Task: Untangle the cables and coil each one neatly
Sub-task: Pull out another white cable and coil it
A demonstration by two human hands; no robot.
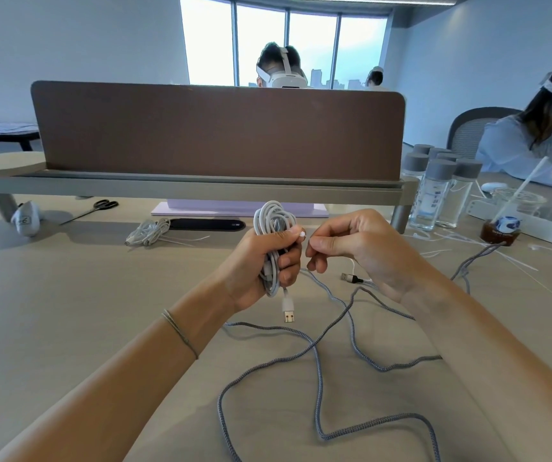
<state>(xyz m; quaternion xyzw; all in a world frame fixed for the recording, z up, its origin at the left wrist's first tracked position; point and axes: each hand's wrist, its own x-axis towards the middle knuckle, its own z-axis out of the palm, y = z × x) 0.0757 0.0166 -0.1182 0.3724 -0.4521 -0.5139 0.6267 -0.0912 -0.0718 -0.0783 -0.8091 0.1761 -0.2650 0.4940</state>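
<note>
My left hand (pixel 268 261) grips a coiled white cable (pixel 273 221) upright above the table; its loops stick out above my fist and its USB plug (pixel 288 310) hangs below. My right hand (pixel 351 248) is close beside it, and its thumb and forefinger pinch something small and white at the coil's side. A grey braided cable (pixel 318 361) lies loose in wide crossing loops on the table under my forearms, with its plug (pixel 349 278) near my right hand. Another white cable bundle (pixel 148 231) lies coiled at the back left.
A brown desk divider (pixel 218 128) stands across the back. Scissors (pixel 101 206) and a black flat object (pixel 206 224) lie near it. Several capped clear bottles (pixel 441 188), a plastic cup (pixel 517 201) and loose white ties are at the right. People sit beyond.
</note>
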